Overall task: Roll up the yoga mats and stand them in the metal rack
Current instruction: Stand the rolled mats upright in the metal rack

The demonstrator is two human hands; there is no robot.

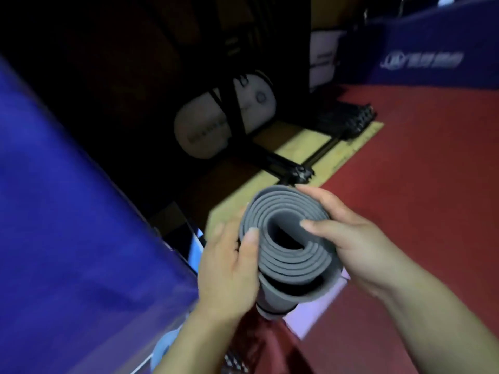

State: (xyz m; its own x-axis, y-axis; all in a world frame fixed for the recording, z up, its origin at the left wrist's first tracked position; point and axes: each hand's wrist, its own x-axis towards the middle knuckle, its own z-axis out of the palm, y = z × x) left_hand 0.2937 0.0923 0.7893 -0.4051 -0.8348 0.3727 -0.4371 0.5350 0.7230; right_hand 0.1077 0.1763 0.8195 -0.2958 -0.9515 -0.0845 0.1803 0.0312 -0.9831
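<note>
Blue panel (67, 211) fills the left, red floor (418, 184) the right. At lower centre an upright rolled mat (291, 263) is gripped by the left hand (229, 271) on its left and the right hand (359, 247) on its right. Its loose outer layers could unroll if the grip is eased. At upper centre, a white bag (205, 130) is seen behind the bars of the dark rack (286, 168); no mats are made out in it.

One rolled grey yoga mat (290, 247). Two hands on it: left hand (229, 271), right hand (359, 238). Beyond the mat: one black metal rack (280, 163), one white oval pad (202, 130), one tan floor board (348, 147), one blue printed barrier (432, 36).
</note>
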